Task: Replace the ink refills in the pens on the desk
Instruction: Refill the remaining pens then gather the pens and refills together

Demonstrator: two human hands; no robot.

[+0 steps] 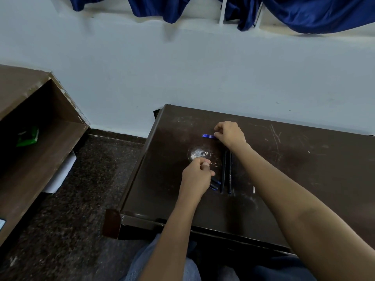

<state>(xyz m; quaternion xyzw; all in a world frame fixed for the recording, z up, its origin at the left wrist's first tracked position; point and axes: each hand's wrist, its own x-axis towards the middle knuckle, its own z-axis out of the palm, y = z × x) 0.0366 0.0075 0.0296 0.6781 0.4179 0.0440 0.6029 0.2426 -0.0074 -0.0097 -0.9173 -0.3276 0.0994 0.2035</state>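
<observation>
On the dark brown desk (pixel 304 169) lie thin blue ink refills (pixel 208 136), side by side, tips pointing left. My right hand (pixel 230 134) rests at their right end with fingertips pinched on them. Two black pens (pixel 226 172) lie lengthwise just below that hand. My left hand (pixel 195 175) hovers left of the pens, fingers curled with the thumb against them; whether it holds a small part is hidden. Short dark pen pieces with blue trim (pixel 215 183) lie at its right edge.
A whitish worn patch (pixel 199 154) marks the desk between my hands. A small pale sliver (pixel 253 189) lies right of the pens. A brown cabinet (pixel 30 138) stands open at the left across dark speckled floor (pixel 81 199). A pale wall runs behind the desk.
</observation>
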